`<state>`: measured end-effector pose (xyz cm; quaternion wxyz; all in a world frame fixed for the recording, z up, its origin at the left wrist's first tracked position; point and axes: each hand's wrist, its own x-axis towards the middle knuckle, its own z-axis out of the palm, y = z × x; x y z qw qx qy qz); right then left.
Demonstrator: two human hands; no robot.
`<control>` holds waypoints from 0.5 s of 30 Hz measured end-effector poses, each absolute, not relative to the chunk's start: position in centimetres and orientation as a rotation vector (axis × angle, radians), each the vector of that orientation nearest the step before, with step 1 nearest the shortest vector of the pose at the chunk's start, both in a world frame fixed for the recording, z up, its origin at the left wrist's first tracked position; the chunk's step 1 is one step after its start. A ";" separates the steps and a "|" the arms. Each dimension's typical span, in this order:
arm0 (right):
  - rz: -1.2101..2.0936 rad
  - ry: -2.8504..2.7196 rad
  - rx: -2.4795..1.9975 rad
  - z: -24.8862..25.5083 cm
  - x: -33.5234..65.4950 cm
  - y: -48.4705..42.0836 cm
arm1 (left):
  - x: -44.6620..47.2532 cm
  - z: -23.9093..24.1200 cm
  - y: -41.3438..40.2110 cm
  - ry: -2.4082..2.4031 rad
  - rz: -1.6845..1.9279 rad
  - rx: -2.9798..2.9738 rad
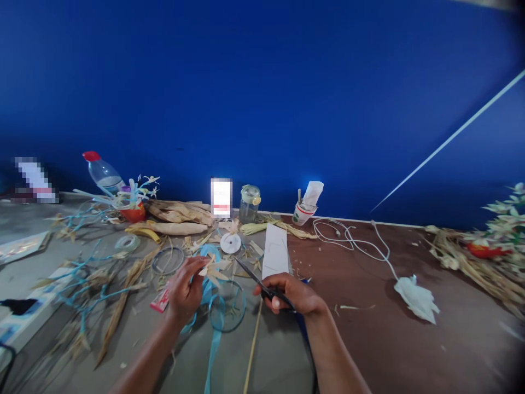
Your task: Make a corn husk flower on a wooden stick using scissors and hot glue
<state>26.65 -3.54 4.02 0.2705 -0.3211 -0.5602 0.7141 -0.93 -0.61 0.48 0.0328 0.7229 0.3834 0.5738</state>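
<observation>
My left hand [185, 287] is closed, pinching a pale star-shaped husk flower [214, 269] by its base. My right hand [291, 293] grips dark-handled scissors [251, 272], whose blades point up and left towards the petals without visibly touching them. Under the flower, light blue ribbon [213, 350] trails down the table, beside a thin wire ring [245, 312]. A white spool [230, 243] lies just beyond it. Past my right hand is a white card [274, 249]. One slim straw-coloured strip [252, 350] runs towards me between my forearms.
Dried husks [176, 213], a glass jar [249, 203] and a paper cup [304, 212] line the blue wall. Blue-wrapped stems [84, 306] and a power strip [28, 317] crowd the left. To the right lie a white cable [353, 238], crumpled tissue [416, 300] and more husks [476, 262].
</observation>
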 end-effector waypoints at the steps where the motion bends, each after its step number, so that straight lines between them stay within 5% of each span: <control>1: 1.938 -1.521 -0.866 4.0 26.7 -3.5 | -0.9 0.5 -0.6 1.176 1.761 2.223; 15: 1.980 -1.549 -1.007 4.4 26.4 -3.7 | -1.0 0.5 -0.5 1.155 1.750 2.248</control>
